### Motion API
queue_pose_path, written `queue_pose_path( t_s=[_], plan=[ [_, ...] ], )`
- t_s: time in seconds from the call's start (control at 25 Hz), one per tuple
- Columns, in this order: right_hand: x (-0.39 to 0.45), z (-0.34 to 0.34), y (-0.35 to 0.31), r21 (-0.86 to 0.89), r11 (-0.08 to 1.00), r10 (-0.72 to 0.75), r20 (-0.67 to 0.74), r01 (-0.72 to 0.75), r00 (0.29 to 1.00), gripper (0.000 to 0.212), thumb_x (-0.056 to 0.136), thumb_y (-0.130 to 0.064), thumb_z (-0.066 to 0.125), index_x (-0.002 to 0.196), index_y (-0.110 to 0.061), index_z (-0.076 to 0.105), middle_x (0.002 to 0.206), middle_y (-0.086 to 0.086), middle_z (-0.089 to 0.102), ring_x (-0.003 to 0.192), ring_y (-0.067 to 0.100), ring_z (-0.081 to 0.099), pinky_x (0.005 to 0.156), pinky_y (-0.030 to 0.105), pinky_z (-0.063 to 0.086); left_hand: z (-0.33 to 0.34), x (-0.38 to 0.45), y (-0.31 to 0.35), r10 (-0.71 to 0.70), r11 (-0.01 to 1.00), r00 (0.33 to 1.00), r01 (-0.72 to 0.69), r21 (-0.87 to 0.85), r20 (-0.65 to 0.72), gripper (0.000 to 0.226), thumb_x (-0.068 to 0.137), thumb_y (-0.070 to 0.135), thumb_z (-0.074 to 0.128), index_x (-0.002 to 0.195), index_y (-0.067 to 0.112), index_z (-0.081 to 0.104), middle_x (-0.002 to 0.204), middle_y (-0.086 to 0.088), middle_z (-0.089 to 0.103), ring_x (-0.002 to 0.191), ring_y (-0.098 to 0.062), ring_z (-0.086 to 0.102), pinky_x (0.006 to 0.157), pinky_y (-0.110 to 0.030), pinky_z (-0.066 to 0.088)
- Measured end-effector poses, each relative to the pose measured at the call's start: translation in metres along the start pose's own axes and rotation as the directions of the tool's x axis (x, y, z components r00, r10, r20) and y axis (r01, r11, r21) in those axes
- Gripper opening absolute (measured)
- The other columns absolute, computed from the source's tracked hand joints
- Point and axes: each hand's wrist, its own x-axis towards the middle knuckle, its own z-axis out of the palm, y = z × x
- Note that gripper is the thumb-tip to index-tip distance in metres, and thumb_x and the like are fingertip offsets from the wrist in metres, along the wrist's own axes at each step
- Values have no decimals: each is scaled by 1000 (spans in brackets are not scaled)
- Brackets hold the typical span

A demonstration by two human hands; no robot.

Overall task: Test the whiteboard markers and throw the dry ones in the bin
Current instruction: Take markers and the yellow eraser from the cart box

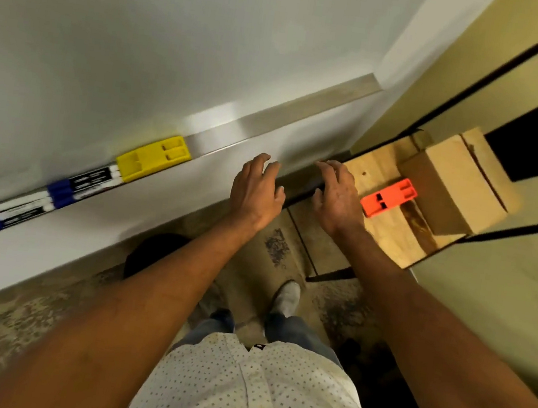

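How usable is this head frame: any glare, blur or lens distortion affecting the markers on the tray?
Head view: wide-angle bending curves the tray and wall edges; a glare patch whitens the tray right of the yellow block; the markers at left are smeared, labels unreadable; both hands, left hand and right hand, are fairly sharp.

Both bare arms stretched toward 12 o'clock; left grip [258, 186] and right grip [337, 196] side by side, palms down, fingers loosely spread, holding nothing.
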Motion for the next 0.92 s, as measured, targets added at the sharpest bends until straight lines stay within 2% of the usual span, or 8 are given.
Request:
queue_pose_path(
  t_s=[0.24, 0.44, 0.68, 0.92],
  plan=[
    [-11, -33, 98, -9, 996, 86, -4, -86, 996, 63, 87, -5, 61, 148, -12, 46, 148, 16, 45, 131, 38, 48, 108, 49, 46, 55, 9, 87, 74, 997, 995, -74, -12, 62, 53, 93, 33, 65, 142, 18, 50, 149, -8, 42, 133, -26, 43, 103, -40, 47],
    [-9, -50, 154, -76, 989, 137, 91, -131, 986, 73, 87, -7, 65, 155, -10, 37, 157, 18, 37, 139, 39, 41, 114, 51, 42, 93, 22, 137, 110, 994, 983, -110, -10, 148, 67, 89, 38, 70, 147, 17, 42, 153, -8, 37, 138, -25, 40, 107, -38, 46],
    [1, -49, 190, -137, 985, 129, 221, -100, 967, 86, 88, -3, 64, 162, -15, 22, 169, 14, 20, 152, 35, 25, 120, 48, 36, 137, 43, 173, 93, 996, 965, -88, -33, 246, 84, 83, 43, 76, 149, 15, 33, 155, -10, 32, 136, -28, 39, 100, -40, 50],
    [5, -32, 209, -141, 988, 92, 263, -56, 960, 78, 97, -3, 57, 164, -17, 19, 171, 13, 14, 153, 36, 23, 120, 48, 33, 169, 57, 183, 69, 997, 970, -61, -40, 231, 80, 83, 35, 79, 147, 12, 36, 146, -14, 41, 128, -26, 45, 98, -36, 52]
  ],
)
